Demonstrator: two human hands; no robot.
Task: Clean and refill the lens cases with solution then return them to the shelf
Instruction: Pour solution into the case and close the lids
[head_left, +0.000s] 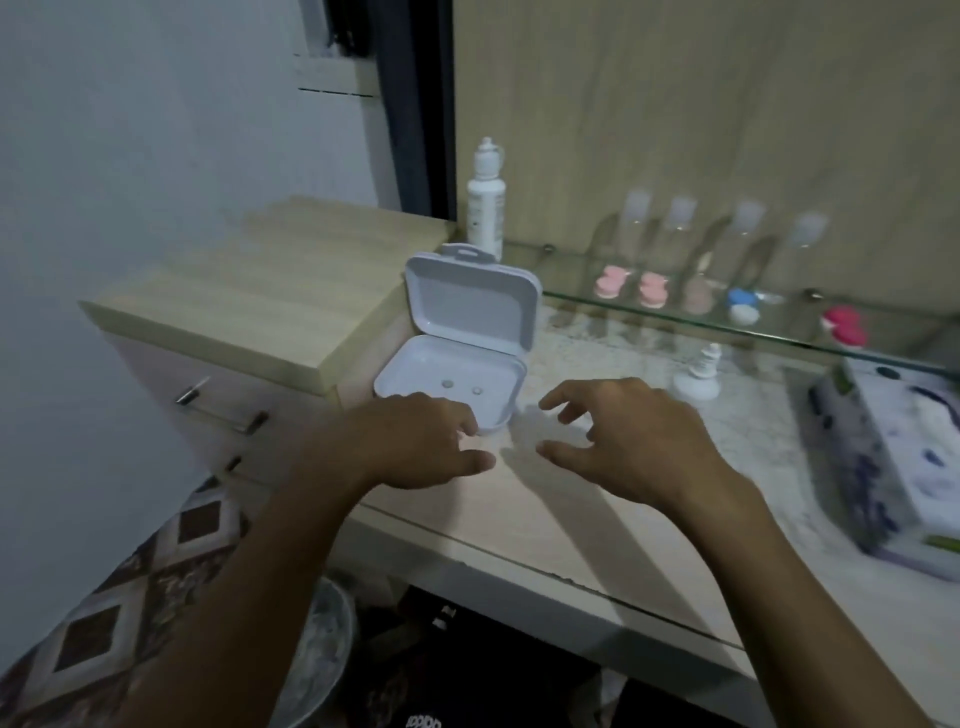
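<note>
An open white hinged box (470, 312) stands on the counter with its lid up and two small round bits on its floor. My left hand (415, 441) hovers at the box's front rim, fingers loosely spread, holding nothing. My right hand (628, 441) hovers just right of it over the counter, fingers relaxed and empty. A white solution bottle (485, 208) stands behind the box. On the glass shelf (675, 319) lie two pink lens cases (631, 288), a brownish case (697, 297), a blue and white case (744, 304) and a red-pink case (847, 325).
A small white bottle (698, 376) stands under the shelf on the speckled counter (597, 499). A patterned tissue box (898, 467) lies at the right. A wooden drawer unit (260, 296) rises at the left. Several clear bottles line the back wall.
</note>
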